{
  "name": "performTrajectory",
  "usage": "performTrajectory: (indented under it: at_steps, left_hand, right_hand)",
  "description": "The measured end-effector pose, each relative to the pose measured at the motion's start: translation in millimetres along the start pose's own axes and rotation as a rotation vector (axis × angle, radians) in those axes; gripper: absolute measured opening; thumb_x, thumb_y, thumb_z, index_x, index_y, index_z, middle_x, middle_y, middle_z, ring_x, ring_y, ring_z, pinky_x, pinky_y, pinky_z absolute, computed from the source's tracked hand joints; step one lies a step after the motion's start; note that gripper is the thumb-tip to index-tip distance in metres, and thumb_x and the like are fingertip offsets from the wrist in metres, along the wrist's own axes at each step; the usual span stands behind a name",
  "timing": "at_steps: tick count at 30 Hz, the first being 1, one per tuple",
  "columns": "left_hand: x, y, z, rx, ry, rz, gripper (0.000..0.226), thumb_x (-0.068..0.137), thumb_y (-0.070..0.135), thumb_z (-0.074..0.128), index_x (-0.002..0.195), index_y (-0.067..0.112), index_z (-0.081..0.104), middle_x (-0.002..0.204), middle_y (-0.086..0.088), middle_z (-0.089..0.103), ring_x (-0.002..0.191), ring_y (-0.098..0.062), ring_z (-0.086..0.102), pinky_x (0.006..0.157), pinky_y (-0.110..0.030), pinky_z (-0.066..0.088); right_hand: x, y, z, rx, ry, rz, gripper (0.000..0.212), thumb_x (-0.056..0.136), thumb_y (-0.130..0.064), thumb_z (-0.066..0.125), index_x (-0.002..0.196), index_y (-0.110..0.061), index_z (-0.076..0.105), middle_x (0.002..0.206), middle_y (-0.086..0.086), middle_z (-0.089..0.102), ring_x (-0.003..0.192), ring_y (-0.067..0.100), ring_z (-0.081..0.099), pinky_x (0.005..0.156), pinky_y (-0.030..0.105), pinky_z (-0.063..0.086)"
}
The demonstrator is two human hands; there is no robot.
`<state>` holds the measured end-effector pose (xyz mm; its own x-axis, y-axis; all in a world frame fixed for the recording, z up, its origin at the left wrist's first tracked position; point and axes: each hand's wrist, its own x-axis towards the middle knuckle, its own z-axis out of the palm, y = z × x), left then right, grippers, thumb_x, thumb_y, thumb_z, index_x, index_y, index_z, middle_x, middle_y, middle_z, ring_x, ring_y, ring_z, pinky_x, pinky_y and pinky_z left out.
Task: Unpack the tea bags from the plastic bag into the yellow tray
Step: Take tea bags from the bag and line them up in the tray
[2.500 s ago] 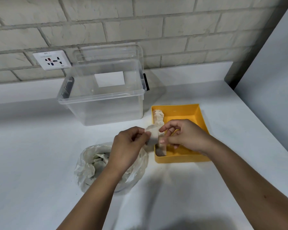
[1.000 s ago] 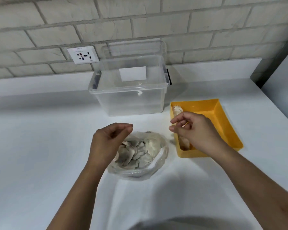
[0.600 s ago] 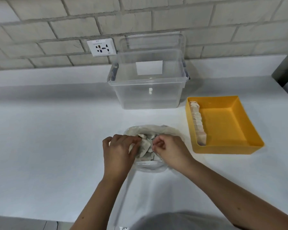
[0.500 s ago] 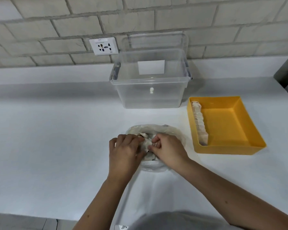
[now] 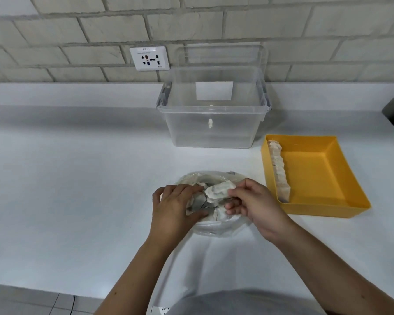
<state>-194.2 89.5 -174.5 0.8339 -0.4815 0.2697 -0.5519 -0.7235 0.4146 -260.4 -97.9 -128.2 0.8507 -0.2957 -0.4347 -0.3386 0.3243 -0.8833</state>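
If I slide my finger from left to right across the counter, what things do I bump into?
Left hand → plastic bag of tea bags → right hand → yellow tray.

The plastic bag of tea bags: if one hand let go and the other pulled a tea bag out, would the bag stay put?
Probably not. The plastic bag looks thin, crumpled and limp, so likely light and apt to drag along. The left hand resting in it seems to steady it.
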Motion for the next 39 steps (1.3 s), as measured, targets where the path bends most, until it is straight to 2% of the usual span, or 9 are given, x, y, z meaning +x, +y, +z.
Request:
performTrajectory:
  at_steps: [3,9,13,16,18,21,30,36,39]
  left_hand:
    - [2,10,-7,-0.176,0.061,0.003,0.044,0.078,0.066,0.058,0.119,0.047,0.058,0.111,0.026,0.064,0.108,0.001,0.050,0.107,-0.026,0.017]
    - [10,31,-18,-0.371,0.080,0.041,0.042,0.082,0.057,0.059,0.124,0.050,0.055,0.109,0.028,0.067,0.116,0.006,0.053,0.120,-0.028,0.005]
    - [11,34,-27,-0.609,0.035,-0.030,0.011,0.081,0.043,0.072,0.092,0.042,0.072,0.102,0.024,0.070,0.106,0.000,0.062,0.110,-0.020,0.030]
    - [8,40,-40,-0.796,-0.049,-0.201,0.009,0.083,0.024,0.079,0.086,0.032,0.077,0.084,0.015,0.075,0.082,-0.002,0.069,0.075,-0.012,0.047]
    - [8,40,-43,-0.801,-0.104,-0.262,0.003,0.082,0.027,0.080,0.082,0.029,0.077,0.074,0.012,0.073,0.070,-0.001,0.068,0.067,-0.009,0.044]
    - [8,41,-47,-0.748,-0.146,-0.245,0.009,0.081,0.029,0.081,0.075,0.028,0.074,0.067,0.011,0.068,0.065,0.001,0.062,0.064,-0.007,0.041]
    - [15,38,-44,-0.397,-0.093,-0.059,0.017,0.075,0.043,0.079,0.081,0.027,0.077,0.065,0.014,0.068,0.069,-0.006,0.063,0.062,-0.014,0.042]
    - [15,38,-49,-0.493,-0.125,-0.111,0.047,0.070,0.036,0.089,0.112,0.028,0.069,0.107,0.020,0.065,0.100,0.006,0.059,0.080,-0.005,0.042]
    - [15,39,-50,-0.480,-0.147,-0.093,0.040,0.075,0.037,0.085,0.111,0.032,0.069,0.109,0.020,0.064,0.100,0.005,0.059,0.080,-0.007,0.043]
  right_hand:
    - [-9,-14,-2,0.296,-0.098,0.241,0.007,0.089,0.001,0.056,0.084,-0.002,0.057,0.065,0.014,0.059,0.053,0.018,0.060,0.050,0.026,0.056]
    - [-15,-21,1,0.377,-0.190,0.441,0.011,0.089,-0.005,0.050,0.081,-0.001,0.057,0.065,0.010,0.057,0.045,0.013,0.052,0.040,0.020,0.048]
    - [-17,-20,3,0.328,-0.214,0.432,0.010,0.092,-0.011,0.051,0.088,-0.003,0.056,0.067,0.010,0.059,0.046,0.013,0.052,0.040,0.021,0.048]
    - [-17,-13,4,-0.008,-0.112,0.166,0.024,0.095,-0.028,0.056,0.096,-0.004,0.060,0.076,0.009,0.061,0.051,0.017,0.051,0.045,0.028,0.045]
    - [-17,-10,3,-0.275,0.031,-0.155,0.027,0.094,-0.038,0.058,0.096,-0.011,0.061,0.077,-0.002,0.060,0.056,0.013,0.050,0.052,0.030,0.042]
    - [-18,-12,1,-0.356,-0.038,-0.435,0.014,0.091,-0.034,0.062,0.097,-0.023,0.068,0.078,-0.016,0.063,0.063,0.008,0.053,0.058,0.026,0.045]
    - [-8,-19,-2,-0.800,-0.124,-0.698,0.004,0.084,-0.023,0.073,0.088,-0.024,0.073,0.087,-0.012,0.061,0.079,0.012,0.060,0.069,0.020,0.046]
    - [-1,-23,-12,-0.838,-0.127,-0.752,0.005,0.086,-0.025,0.072,0.091,-0.024,0.074,0.092,-0.010,0.060,0.080,0.012,0.060,0.069,0.025,0.049]
    - [3,-29,-18,-0.848,-0.136,-0.742,0.006,0.086,-0.027,0.072,0.090,-0.025,0.074,0.093,-0.011,0.057,0.083,0.009,0.059,0.069,0.028,0.049]
